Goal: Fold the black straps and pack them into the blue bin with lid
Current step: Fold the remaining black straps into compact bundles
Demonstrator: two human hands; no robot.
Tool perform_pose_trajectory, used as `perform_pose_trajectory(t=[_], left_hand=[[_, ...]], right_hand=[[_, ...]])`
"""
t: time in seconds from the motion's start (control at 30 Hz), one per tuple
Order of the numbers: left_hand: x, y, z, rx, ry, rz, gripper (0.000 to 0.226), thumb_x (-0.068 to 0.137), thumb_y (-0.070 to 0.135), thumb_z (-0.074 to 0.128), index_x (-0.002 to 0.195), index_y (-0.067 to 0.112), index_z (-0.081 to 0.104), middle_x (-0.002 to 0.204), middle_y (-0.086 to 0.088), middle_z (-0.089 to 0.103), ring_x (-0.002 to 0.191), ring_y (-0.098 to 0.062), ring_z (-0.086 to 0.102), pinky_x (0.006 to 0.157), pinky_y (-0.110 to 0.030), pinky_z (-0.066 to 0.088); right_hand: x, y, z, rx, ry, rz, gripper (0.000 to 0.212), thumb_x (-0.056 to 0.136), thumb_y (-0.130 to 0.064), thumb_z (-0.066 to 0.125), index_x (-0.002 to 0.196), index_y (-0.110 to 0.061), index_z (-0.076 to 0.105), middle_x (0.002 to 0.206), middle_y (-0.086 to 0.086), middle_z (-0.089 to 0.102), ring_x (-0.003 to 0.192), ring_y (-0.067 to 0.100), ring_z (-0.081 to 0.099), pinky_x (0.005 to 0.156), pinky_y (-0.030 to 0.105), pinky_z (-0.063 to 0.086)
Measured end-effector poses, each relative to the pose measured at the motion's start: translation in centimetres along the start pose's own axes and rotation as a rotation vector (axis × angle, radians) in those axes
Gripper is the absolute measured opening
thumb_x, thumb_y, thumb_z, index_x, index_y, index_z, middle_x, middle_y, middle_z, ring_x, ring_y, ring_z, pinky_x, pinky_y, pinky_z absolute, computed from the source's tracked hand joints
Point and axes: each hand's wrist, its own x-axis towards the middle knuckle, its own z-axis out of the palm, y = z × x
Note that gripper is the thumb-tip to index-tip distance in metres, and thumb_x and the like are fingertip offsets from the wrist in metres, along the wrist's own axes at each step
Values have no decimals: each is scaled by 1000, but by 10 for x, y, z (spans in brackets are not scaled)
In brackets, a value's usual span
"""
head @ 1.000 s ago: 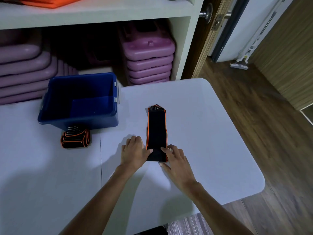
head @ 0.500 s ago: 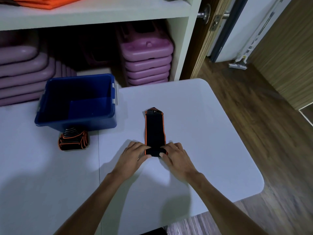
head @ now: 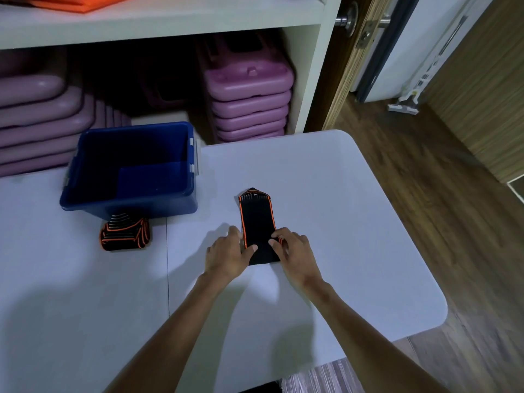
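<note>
A black strap with orange edging [head: 256, 219] lies lengthwise on the white table [head: 354, 222], its far end pointed. My left hand [head: 226, 255] pinches its near left edge, thumb on top. My right hand [head: 295, 252] pinches the near right edge the same way. The strap's near end is doubled over under my thumbs. A folded bundle of black and orange straps [head: 124, 232] lies on the table just in front of the open blue bin [head: 181, 205]. No strap shows inside the bin, and no lid is in view.
White shelving stands behind the table with stacked purple plastic steps [head: 249, 103] and more purple steps [head: 42, 114] at the left. Orange cloth [head: 82, 1] lies on the upper shelf. A wooden floor and a door [head: 354, 52] are at the right.
Both hands have rolled the strap's near end forward, away from me, so the strap looks shorter. The folded bundle and the bin have not moved on the table.
</note>
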Motion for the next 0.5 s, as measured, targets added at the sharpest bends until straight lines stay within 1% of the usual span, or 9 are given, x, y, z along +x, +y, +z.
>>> perform_pose_trajectory(t=[0.03,0.1,0.13,0.2,0.27,0.33,0.4,0.43,0.5], left_hand=[[-3,1,-1,39,49,13,37,85,45,59,109,20,46,92,0,67,91,-26,60,79,-40,48],[-8,3,1,122,163,110,42,86,37,61,122,25,44,106,1,61,100,-26,55,81,-40,46],[-11,3,4,150,212,182,39,86,33,62,122,26,47,111,1,58,101,-26,54,79,-39,46],[-13,1,11,184,254,300,27,86,23,64,112,24,57,113,1,57,97,-25,56,74,-39,49],[-12,-4,18,232,293,331,21,83,18,69,103,22,65,108,2,62,90,-25,61,65,-40,52],[-9,-6,21,312,338,372,18,81,19,71,99,22,70,100,3,68,85,-24,65,60,-38,52],[-7,-7,19,377,351,437,16,86,27,60,97,23,71,91,5,70,79,-23,66,60,-37,51],[-6,-7,16,393,339,463,25,89,34,49,97,23,71,89,6,70,77,-22,66,61,-37,50],[-6,-8,12,425,290,480,43,89,46,35,98,23,71,89,6,71,78,-22,67,66,-38,50]], right_hand=[[1,-3,-1,0,-5,0,18,99,-39,49,106,-28,60,86,-5,53,89,21,48,72,25,39],[1,-9,-4,-3,-34,5,22,99,-36,51,113,-25,64,100,-1,52,101,18,45,83,24,38],[1,-11,-5,-12,-41,-1,25,99,-34,51,117,-23,64,104,-1,51,105,18,45,86,23,39],[-1,-10,-7,-44,-36,-38,30,99,-35,51,124,-22,63,112,-1,50,109,20,45,92,26,40],[-4,-4,-10,-144,-54,-129,43,96,-42,53,135,-23,55,127,-2,46,115,21,40,96,29,40],[-8,7,-14,-324,-95,-268,61,91,-52,52,145,-24,42,140,-4,39,120,21,34,95,31,39],[-8,15,-17,-440,-143,-351,71,90,-56,51,150,-25,31,141,-6,40,119,19,35,93,32,41],[-8,17,-19,-443,-162,-353,71,90,-55,52,151,-27,28,139,-7,43,117,17,37,92,33,42],[-8,18,-20,-333,-175,-302,64,90,-51,56,146,-33,32,131,-9,49,114,12,39,92,33,42]])
